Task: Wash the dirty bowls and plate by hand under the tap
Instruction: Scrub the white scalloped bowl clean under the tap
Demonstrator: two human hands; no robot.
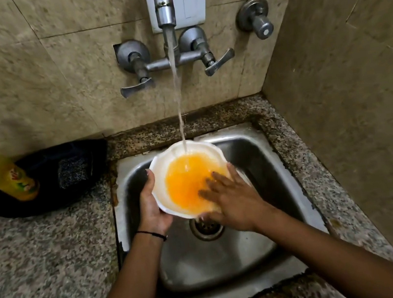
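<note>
The fingers [216,177] of the right hand [234,202] lie spread flat inside the bowl [166,160], pressing on its orange-stained bottom and gripping nothing. The left hand [152,207] has its fingers curled around the bowl's left rim, thumb up along the edge, holding it tilted. A black band sits on that wrist. The white, wavy-edged bowl hangs over the steel sink [264,163], above the drain [206,227]. Water [178,95] falls from the tap [164,7] straight into the bowl's far side. Left of the sink, on the speckled surface [41,263], a yellow soap bottle [5,176] stands on a dark cloth [65,169].
</note>
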